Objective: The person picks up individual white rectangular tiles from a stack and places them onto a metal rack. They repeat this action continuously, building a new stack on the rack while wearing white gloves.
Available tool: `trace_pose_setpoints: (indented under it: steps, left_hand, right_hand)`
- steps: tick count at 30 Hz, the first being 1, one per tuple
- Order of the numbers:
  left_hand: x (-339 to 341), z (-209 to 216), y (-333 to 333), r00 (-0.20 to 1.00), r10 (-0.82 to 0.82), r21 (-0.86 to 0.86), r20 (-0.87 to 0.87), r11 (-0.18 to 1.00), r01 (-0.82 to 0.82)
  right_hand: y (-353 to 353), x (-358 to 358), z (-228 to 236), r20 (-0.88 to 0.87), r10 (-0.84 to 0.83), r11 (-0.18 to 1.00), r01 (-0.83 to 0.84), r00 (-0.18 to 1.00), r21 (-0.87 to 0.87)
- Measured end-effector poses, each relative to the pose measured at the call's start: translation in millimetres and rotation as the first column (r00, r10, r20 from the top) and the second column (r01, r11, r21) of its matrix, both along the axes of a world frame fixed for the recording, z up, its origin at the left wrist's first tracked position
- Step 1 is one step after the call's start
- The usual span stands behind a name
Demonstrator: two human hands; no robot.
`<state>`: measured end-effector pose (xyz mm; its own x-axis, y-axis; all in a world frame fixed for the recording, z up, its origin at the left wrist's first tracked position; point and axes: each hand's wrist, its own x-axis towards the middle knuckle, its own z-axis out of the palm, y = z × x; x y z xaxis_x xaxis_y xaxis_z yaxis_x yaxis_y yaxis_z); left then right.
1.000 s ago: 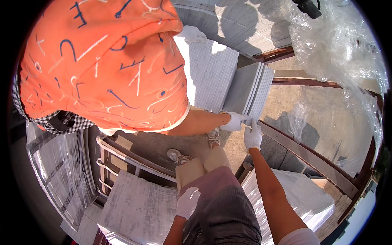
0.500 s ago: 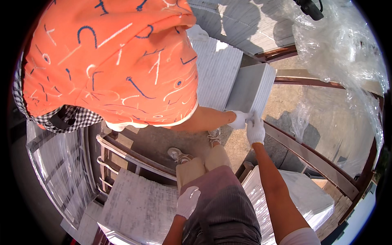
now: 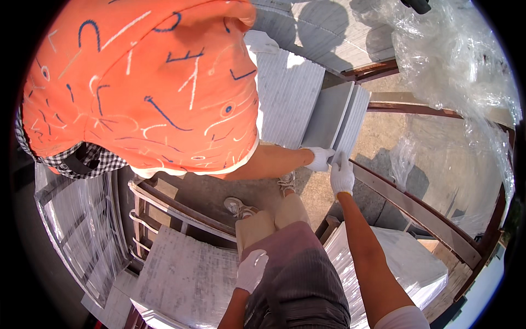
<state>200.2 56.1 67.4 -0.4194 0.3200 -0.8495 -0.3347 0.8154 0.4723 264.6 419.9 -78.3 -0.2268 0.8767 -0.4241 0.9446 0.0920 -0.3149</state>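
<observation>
My right hand [image 3: 343, 176], in a white glove, reaches forward to the near corner of a row of upright grey-white stone slabs [image 3: 354, 122]. Its fingers are stretched out against the slab ends. Beside it, a co-worker's gloved hand [image 3: 319, 159] is at the near lower corner of a grey slab [image 3: 329, 118], which leans left, apart from the row at its top. My left hand [image 3: 252, 271], also gloved, rests on my thigh over the dark trousers [image 3: 296, 274]. How its fingers are bent does not show clearly.
A co-worker in an orange patterned shirt [image 3: 164, 98] bends close at left. More slabs [image 3: 287, 93] stand beyond. Wooden rails [image 3: 416, 205], plastic film [image 3: 455, 71], a wrapped stack [image 3: 400, 263] and a pale slab stack [image 3: 186, 279] surround my legs.
The grey slab has tipped left, opening a gap to the row. The co-worker's body and hand have shifted slightly left. My hands have barely moved.
</observation>
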Motion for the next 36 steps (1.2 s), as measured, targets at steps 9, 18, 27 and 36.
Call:
trace_pose_setpoints:
  steps: [9, 18, 27, 36]
  left_hand:
    - [1.3, -2.1, 0.0, 1.0, 0.012, 0.01, -0.004, 1.0, -0.012]
    - [3.9, -5.5, -1.6, 1.0, 0.02, 0.002, 0.016, 1.0, -0.02]
    - [8.4, -12.4, -9.8, 0.999, -0.002, 0.051, -0.047, 0.999, 0.005]
    - [11.3, -14.4, -18.2, 0.999, 0.046, -0.004, 0.028, 0.999, -0.046]
  right_hand:
    - [-5.4, -2.5, 7.5, 0.019, 0.006, 0.999, -0.005, 1.0, -0.033]
    - [-14.8, 4.8, 2.1, 0.014, 0.02, 0.999, -0.02, 1.0, 0.051]
    - [-24.0, 1.3, 1.1, -0.005, -0.102, 0.991, 0.102, 0.995, 0.092]
    - [-23.4, 3.5, 0.6, -0.008, -0.092, 0.992, 0.092, 0.996, 0.088]
